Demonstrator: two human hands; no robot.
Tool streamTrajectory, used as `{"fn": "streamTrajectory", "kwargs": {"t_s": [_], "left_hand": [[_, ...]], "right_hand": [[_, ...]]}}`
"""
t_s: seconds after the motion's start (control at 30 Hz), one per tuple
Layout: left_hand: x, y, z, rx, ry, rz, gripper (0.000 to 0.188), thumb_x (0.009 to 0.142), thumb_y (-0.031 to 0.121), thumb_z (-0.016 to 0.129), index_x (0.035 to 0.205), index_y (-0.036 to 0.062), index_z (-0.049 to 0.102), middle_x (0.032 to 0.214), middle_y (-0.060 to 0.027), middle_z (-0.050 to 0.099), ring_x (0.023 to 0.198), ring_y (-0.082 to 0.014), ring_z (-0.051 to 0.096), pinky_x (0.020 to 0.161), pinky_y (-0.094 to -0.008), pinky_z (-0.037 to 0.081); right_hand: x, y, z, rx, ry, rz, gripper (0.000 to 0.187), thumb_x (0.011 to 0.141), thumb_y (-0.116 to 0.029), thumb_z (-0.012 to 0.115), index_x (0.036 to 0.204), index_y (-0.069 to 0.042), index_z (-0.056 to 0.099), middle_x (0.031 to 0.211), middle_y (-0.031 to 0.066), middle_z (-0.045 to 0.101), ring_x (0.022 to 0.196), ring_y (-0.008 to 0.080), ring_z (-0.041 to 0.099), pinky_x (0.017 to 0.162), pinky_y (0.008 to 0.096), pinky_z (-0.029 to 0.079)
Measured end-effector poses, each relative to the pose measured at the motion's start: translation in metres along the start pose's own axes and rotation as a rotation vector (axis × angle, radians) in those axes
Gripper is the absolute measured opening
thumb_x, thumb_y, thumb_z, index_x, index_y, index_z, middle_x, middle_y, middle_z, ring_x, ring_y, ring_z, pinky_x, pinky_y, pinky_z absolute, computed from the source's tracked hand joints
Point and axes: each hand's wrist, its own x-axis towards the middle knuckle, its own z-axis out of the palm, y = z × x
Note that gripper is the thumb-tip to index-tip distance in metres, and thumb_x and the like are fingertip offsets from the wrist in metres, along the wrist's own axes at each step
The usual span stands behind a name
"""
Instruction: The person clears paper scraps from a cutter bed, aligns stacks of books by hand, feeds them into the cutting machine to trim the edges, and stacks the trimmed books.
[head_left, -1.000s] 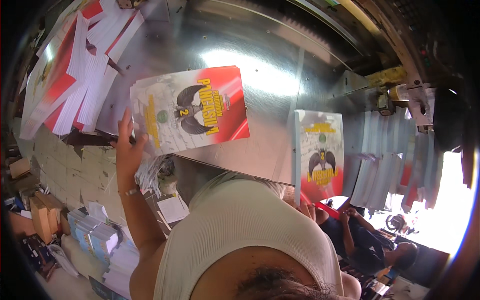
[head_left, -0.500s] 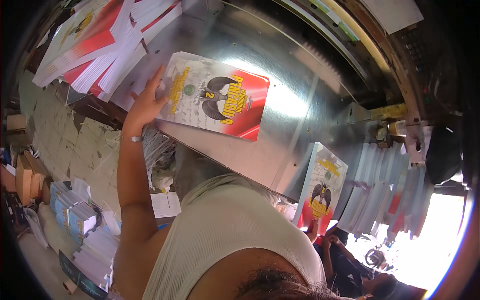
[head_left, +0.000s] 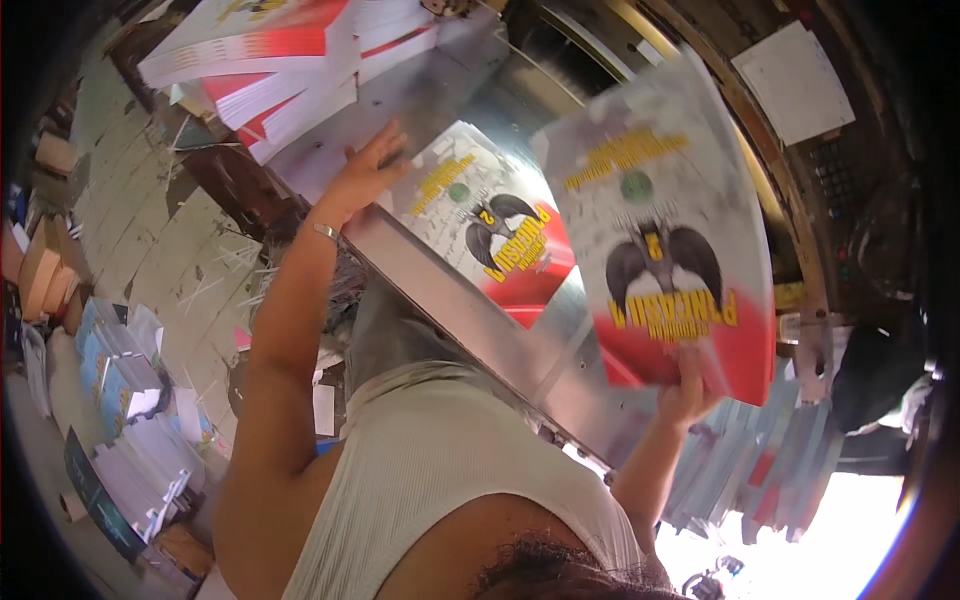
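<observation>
A broad sheet-metal table (head_left: 470, 320) fills the middle of the view, its near edge running from upper left to lower right. On it, far left, lies a fanned heap of white-and-red books (head_left: 290, 60) — the biggest pile in sight. To the right, a raised book (head_left: 665, 230) with a grey-and-red cover bearing a winged emblem is lifted off the metal and tilted, blurred; the right hand (head_left: 688, 392) is clamped on its lower red edge. A second book (head_left: 490, 235) of the same cover lies flat on the table between the heap and the raised one; the left hand (head_left: 365, 172) rests on its far-left corner, fingers spread apart, pressing rather than gripping. Near left, on the floor, stand small bundles of blue-and-white booklets (head_left: 125, 375).
</observation>
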Motion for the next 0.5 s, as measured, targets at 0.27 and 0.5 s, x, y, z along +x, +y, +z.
{"fn": "streamTrajectory", "kwargs": {"t_s": [0.27,0.5], "left_hand": [[-0.044,0.027,-0.01,-0.859,0.424,-0.011,0.059,0.101,0.03,0.053,0.153,0.0081,0.034,0.157,-0.0112,0.035,0.143,-0.0211,0.036,0.116,-0.0354,0.026],[-0.014,0.043,0.013,-0.527,0.118,-0.139,0.066,0.095,0.019,0.059,0.153,0.0013,0.031,0.15,-0.0121,0.044,0.132,-0.0174,0.046,0.11,-0.03,0.037]], "right_hand": [[0.058,0.065,0.083,-0.876,-1.279,-0.655,0.076,0.072,-0.034,0.079,0.138,-0.009,0.054,0.148,0.013,0.048,0.143,0.0367,0.037,0.116,0.0545,0.03],[0.035,0.113,0.067,-0.518,-1.107,-0.316,0.098,0.073,-0.056,0.076,0.15,-0.009,0.039,0.161,0.0198,0.024,0.15,0.04,0.02,0.121,0.0521,0.012]]}}
